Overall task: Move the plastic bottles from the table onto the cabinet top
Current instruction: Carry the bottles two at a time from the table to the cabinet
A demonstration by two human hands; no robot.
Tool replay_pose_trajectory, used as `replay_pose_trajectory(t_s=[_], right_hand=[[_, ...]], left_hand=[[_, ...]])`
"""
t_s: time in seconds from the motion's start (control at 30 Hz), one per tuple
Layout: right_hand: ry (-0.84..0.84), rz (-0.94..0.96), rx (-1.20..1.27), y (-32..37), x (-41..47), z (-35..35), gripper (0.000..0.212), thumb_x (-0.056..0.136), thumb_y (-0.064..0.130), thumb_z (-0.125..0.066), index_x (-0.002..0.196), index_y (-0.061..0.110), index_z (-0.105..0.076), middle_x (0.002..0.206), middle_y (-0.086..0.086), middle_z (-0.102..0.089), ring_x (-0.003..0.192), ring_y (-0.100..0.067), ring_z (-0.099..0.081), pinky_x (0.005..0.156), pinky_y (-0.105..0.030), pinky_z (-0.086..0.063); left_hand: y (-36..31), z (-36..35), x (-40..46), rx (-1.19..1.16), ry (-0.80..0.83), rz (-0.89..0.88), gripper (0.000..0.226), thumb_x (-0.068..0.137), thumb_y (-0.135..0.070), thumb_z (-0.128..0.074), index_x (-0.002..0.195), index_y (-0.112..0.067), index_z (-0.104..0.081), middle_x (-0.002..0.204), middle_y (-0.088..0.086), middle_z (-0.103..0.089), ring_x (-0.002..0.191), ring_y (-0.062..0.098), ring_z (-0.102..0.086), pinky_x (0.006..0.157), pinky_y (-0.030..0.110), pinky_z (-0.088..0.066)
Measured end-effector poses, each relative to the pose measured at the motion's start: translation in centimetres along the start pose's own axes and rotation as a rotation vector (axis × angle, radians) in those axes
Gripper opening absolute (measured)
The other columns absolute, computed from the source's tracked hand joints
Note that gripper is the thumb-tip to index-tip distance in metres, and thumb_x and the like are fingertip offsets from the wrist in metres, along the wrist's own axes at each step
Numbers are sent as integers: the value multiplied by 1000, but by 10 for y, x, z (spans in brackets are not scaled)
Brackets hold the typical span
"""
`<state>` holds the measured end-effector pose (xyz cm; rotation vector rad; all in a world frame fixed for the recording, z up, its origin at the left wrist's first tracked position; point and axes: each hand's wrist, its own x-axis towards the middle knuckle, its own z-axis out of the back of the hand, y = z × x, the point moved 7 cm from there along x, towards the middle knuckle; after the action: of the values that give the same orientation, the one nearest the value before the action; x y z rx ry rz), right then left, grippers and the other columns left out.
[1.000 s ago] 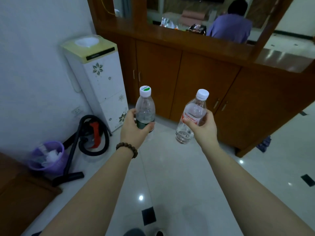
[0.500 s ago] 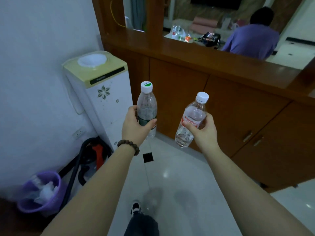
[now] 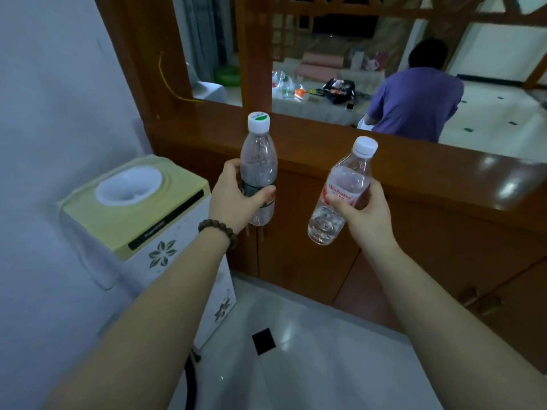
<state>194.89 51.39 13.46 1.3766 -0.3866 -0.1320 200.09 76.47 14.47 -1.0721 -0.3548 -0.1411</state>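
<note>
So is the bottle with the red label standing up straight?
No, tilted. The red-label bottle leans, its cap toward the right, held in the right hand.

Clear bottle (image 3: pixel 258 161) has a white cap with green spot and dark green label; the other clear bottle (image 3: pixel 343 190) a white cap, red-lettered label; brown cabinet (image 3: pixel 414 173); white, yellow-topped, flower-patterned dispenser (image 3: pixel 154 232)

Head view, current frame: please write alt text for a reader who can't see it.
Left hand grips a clear plastic bottle with a green-marked white cap; right hand grips a tilted clear plastic bottle with a red label, both held up before a glossy brown wooden cabinet top. A cream-topped white water dispenser stands left.
</note>
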Motion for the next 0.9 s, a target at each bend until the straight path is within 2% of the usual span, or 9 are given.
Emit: replay_pose_trajectory(t_s=[0.17, 0.3, 0.47, 0.6, 0.7, 0.8, 0.9], right_hand=[[-43, 70, -22, 20, 79, -1, 66, 74, 24, -78, 131, 18, -45, 120, 4, -60, 104, -3, -60, 70, -12, -50], [-46, 123, -36, 29, 149, -6, 63, 74, 26, -78, 128, 18, -47, 121, 2, -60, 106, -6, -61, 78, -16, -51], [-54, 148, -28, 30, 234, -14, 53, 74, 23, -78, 119, 25, -49, 112, 10, -61, 102, -3, -59, 83, -20, -50], [-43, 159, -42, 29, 293, -25, 51, 75, 20, -78, 118, 21, -51, 103, 16, -60, 89, 12, -58, 70, -3, -46], [-18, 151, -80, 25, 327, -38, 56, 75, 25, -78, 122, 20, -49, 104, 14, -60, 88, 10, -56, 63, 2, -42], [14, 136, -124, 18, 352, -54, 53, 75, 27, -78, 118, 24, -48, 102, 18, -56, 88, 8, -55, 63, -4, -44], [28, 117, -153, 10, 370, -66, 49, 74, 29, -78, 113, 29, -48, 100, 17, -58, 92, 0, -58, 70, -12, -45]], left_hand=[[-16, -19, 89, -1, 0, -109, 66, 70, -44, -79, 122, -20, -45, 117, -6, -57, 107, 9, -56, 86, 23, -49], [-18, -43, 155, -20, -7, -157, 67, 69, -50, -76, 121, -21, -46, 120, -7, -57, 110, 10, -56, 93, 34, -51], [-16, -77, 233, -26, -13, -159, 62, 73, -44, -76, 122, -20, -47, 120, -8, -56, 108, 8, -53, 93, 32, -49], [-7, -97, 283, -33, -4, -141, 61, 73, -42, -76, 122, -22, -46, 120, -6, -57, 109, 9, -53, 93, 32, -48], [3, -109, 312, -30, 25, -128, 61, 75, -38, -76, 125, -20, -46, 123, -4, -57, 111, 9, -53, 94, 29, -47], [17, -121, 334, -1, 67, -99, 62, 77, -34, -76, 128, -18, -46, 126, -3, -57, 112, 9, -51, 94, 25, -44], [37, -134, 353, 3, 108, -49, 66, 76, -32, -77, 132, -19, -46, 129, -2, -56, 117, 12, -51, 98, 27, -43]])
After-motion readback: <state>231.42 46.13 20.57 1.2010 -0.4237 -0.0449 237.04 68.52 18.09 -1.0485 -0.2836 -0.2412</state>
